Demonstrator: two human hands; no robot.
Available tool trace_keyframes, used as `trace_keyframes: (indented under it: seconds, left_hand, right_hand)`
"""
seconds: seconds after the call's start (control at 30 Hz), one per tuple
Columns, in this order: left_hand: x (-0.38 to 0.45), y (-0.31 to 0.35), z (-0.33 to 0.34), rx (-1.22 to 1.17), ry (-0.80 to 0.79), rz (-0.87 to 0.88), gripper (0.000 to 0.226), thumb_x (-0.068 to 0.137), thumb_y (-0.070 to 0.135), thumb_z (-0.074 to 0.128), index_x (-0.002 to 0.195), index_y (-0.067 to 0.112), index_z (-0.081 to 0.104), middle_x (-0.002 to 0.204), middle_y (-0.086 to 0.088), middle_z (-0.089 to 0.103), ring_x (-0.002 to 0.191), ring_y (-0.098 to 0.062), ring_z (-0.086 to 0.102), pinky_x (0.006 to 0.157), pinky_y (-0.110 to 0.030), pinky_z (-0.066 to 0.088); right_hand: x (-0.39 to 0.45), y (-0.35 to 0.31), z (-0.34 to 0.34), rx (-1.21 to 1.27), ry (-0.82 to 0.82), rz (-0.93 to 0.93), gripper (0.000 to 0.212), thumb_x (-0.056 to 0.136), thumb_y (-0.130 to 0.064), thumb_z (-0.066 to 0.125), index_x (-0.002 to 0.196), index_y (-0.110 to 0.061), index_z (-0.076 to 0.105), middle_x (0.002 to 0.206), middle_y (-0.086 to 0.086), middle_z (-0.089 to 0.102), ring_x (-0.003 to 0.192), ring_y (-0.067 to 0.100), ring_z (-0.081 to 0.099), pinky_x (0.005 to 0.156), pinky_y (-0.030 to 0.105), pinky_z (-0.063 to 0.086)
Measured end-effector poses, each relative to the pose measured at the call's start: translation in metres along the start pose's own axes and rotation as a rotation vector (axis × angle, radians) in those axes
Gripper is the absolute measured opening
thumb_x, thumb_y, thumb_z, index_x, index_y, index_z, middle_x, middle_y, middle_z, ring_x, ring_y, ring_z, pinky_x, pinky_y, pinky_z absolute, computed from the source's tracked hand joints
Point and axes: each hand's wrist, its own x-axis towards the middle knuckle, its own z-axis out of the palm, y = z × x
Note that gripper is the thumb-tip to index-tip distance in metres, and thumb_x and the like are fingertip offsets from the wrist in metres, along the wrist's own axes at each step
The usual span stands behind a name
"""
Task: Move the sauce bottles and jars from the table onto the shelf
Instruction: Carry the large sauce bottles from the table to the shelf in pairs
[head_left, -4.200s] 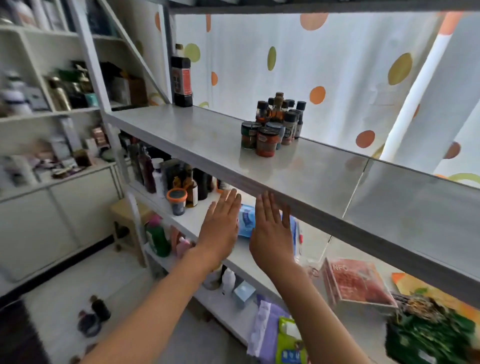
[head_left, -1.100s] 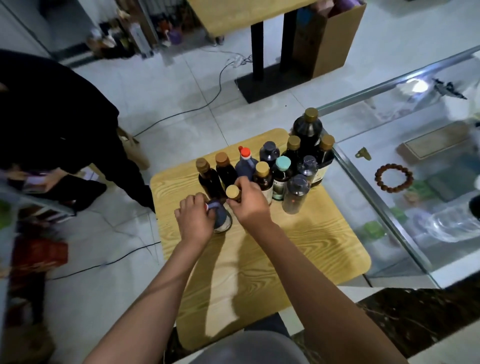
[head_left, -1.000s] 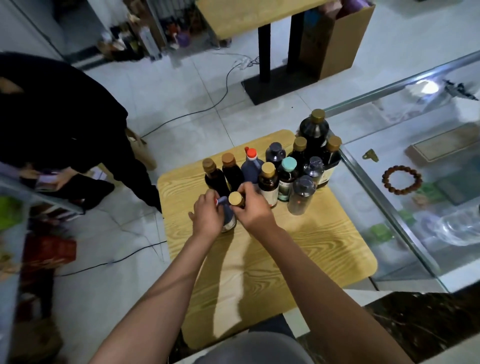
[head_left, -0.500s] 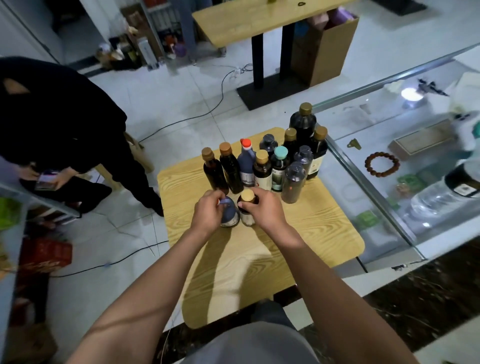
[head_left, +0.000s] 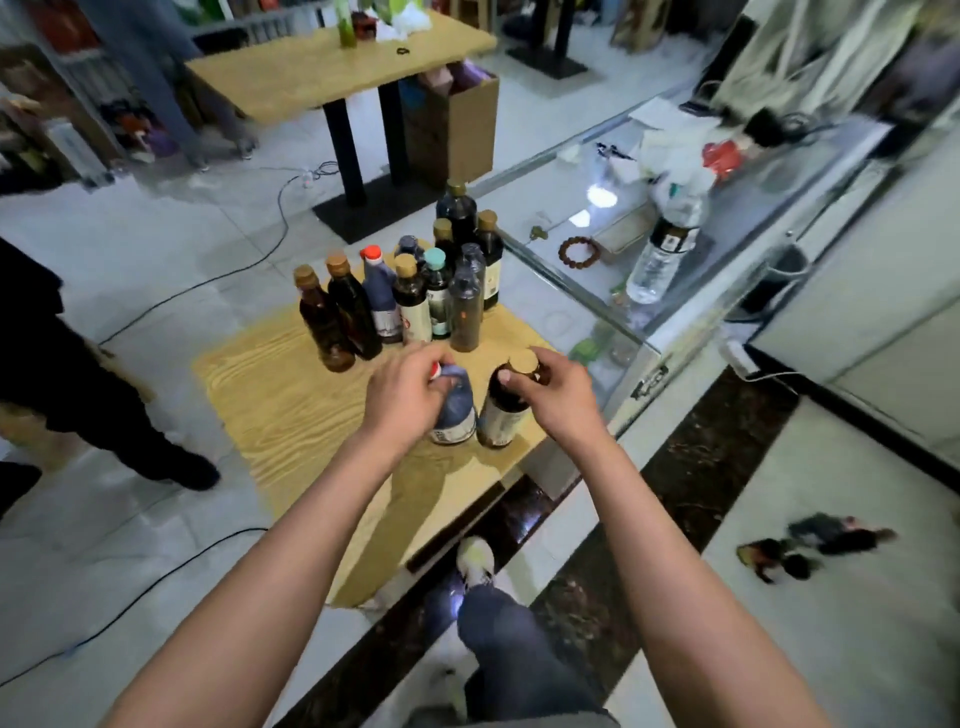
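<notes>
**Both hands on bottles, near tabletop edge**

Left hand (head_left: 402, 395) has fingers curled round the neck of the blue-grey bottle (head_left: 454, 410); red cap mostly hidden. Right hand (head_left: 558, 397) pinches the gold cap of the brown bottle (head_left: 501, 415). Both bottles upright, long axes vertical, side by side (whether their bases touch the wood: cannot tell). Remaining bottle cluster (head_left: 410, 296) stands behind. Wood-grain tabletop (head_left: 280, 405), glass counter (head_left: 597, 306) at right, pale tiled floor (head_left: 156, 249).
</notes>
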Motion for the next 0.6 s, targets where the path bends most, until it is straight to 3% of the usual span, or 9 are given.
trace_keyframes:
  seconds: [0.1,0.23,0.33,0.43,0.6]
  left_hand:
    - [-0.014,0.041,0.002,-0.069,-0.013,0.071,0.007,0.083,0.021,0.068,0.087,0.024,0.064,0.094,0.003,0.064,0.089,-0.024,0.058,0.073,-0.039,0.048]
    - [-0.036,0.116,0.012,-0.172,-0.096,0.152,0.008,0.083,0.018,0.068,0.088,0.024,0.066,0.096,0.002,0.066,0.091,-0.025,0.060,0.075,-0.039,0.049]
    - [-0.050,0.179,0.024,-0.196,-0.155,0.255,0.014,0.081,0.014,0.069,0.088,0.025,0.064,0.092,0.004,0.064,0.089,-0.025,0.059,0.075,-0.038,0.048]
    - [-0.067,0.249,0.039,-0.238,-0.221,0.336,0.015,0.081,0.011,0.069,0.087,0.024,0.063,0.085,0.007,0.059,0.086,-0.022,0.057,0.075,-0.037,0.048]
    - [-0.096,0.363,0.074,-0.290,-0.277,0.439,0.018,0.081,0.018,0.074,0.086,0.028,0.060,0.074,0.013,0.050,0.079,-0.017,0.053,0.069,-0.032,0.046]
  right_hand:
    - [-0.040,-0.003,-0.039,0.072,0.081,-0.004,0.015,0.084,-0.016,0.076,0.092,-0.006,0.067,0.080,0.009,0.069,0.071,0.007,0.059,0.072,0.027,0.049]
    - [-0.093,-0.006,-0.108,0.237,0.241,0.029,0.023,0.083,-0.004,0.075,0.101,-0.016,0.067,0.087,-0.005,0.071,0.077,-0.001,0.065,0.076,0.013,0.049]
    - [-0.127,0.000,-0.164,0.313,0.306,0.073,0.033,0.085,-0.003,0.073,0.111,-0.016,0.059,0.095,0.004,0.074,0.090,0.014,0.070,0.088,0.025,0.053]
    - [-0.161,0.009,-0.223,0.331,0.357,0.037,0.034,0.084,-0.005,0.073,0.108,-0.018,0.054,0.103,0.015,0.073,0.101,0.027,0.069,0.098,0.041,0.052]
    - [-0.217,0.022,-0.328,0.331,0.432,-0.017,0.027,0.089,-0.002,0.067,0.108,-0.020,0.059,0.107,0.013,0.073,0.106,0.024,0.068,0.096,0.034,0.053]
